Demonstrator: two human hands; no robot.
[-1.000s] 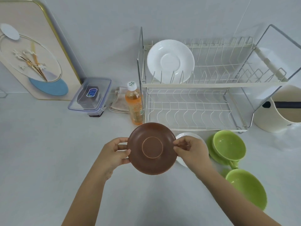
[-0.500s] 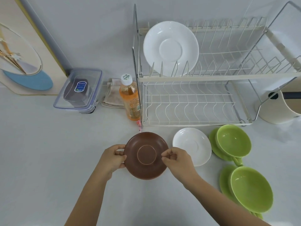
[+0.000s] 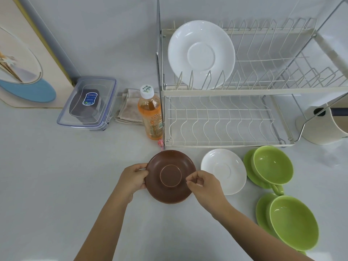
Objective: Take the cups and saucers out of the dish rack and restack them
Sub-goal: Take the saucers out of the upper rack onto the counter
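A brown saucer point(image 3: 170, 176) lies low over the counter in front of the dish rack point(image 3: 226, 91). My left hand point(image 3: 132, 178) grips its left rim. My right hand point(image 3: 204, 185) is at its right rim, fingers curled with the tips close together just above the edge. To its right rests a white saucer point(image 3: 224, 171) on the counter. Further right stand two green cups on green saucers, one behind point(image 3: 272, 167) and one nearer point(image 3: 292, 222). Another white saucer point(image 3: 201, 54) stands upright in the rack's top tier.
An orange drink bottle point(image 3: 150, 115) stands by the rack's left corner. A folded cloth point(image 3: 128, 106) and a clear lidded box point(image 3: 88, 103) lie to its left. A framed picture point(image 3: 24, 59) leans on the wall. A cream container point(image 3: 323, 125) sits at the right.
The brown saucer came down toward the counter, left of the white saucer. My right hand's fingers have slackened at the rim. The view moved closer to the rack.
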